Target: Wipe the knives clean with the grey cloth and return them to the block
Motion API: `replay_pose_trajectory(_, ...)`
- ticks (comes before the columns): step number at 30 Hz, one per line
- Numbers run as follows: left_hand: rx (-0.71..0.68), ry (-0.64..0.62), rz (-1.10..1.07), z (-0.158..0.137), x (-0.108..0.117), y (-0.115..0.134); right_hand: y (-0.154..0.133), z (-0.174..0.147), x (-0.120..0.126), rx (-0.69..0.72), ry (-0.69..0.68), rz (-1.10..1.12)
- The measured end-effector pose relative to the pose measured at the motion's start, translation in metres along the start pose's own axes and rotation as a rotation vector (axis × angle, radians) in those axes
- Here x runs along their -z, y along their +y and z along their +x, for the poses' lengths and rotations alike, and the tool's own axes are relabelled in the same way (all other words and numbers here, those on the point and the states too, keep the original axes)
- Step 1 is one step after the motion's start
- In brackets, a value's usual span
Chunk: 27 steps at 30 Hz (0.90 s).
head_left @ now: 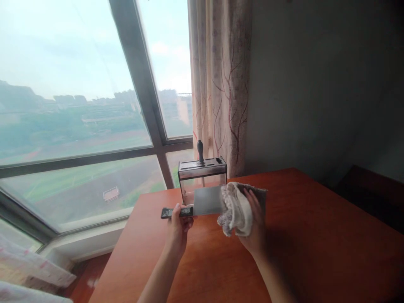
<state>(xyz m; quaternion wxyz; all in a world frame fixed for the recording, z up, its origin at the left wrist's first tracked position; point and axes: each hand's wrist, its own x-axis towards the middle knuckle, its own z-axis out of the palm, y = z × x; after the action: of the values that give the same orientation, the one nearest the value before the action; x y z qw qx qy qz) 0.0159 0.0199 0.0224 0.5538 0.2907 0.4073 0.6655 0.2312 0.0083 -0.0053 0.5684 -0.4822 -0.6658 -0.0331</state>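
My left hand is closed around the black handle of a cleaver, whose wide steel blade points right, held above the table. In my right hand is a bunched pale cloth, with the fingers pressed over it. The cloth covers the far end of the blade, so the blade's tip is hidden. Just behind the cleaver stands a clear-sided knife block with a dark slotted top. One black-handled tool sticks up from that top.
A reddish-brown wooden table spreads under my hands. Large windows with dark frames are on the left, and a patterned curtain hangs behind the knife block. A grey wall stands at the right. Another curtain shows at lower left.
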Motion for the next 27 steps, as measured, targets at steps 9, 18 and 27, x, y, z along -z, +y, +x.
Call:
replay_pose_trajectory(9,0.020,-0.025,0.156,-0.012,-0.007,-0.012,-0.031,-0.014,-0.020,0.171,-0.177,-0.381)
replay_pose_trajectory(18,0.095,-0.067,0.147,-0.018,-0.012,-0.017,-0.026,-0.012,-0.022,0.170,-0.224,-0.197)
replay_pose_trajectory(27,0.058,-0.173,0.089,-0.016,-0.011,-0.007,0.022,-0.006,-0.007,-0.291,0.258,0.315)
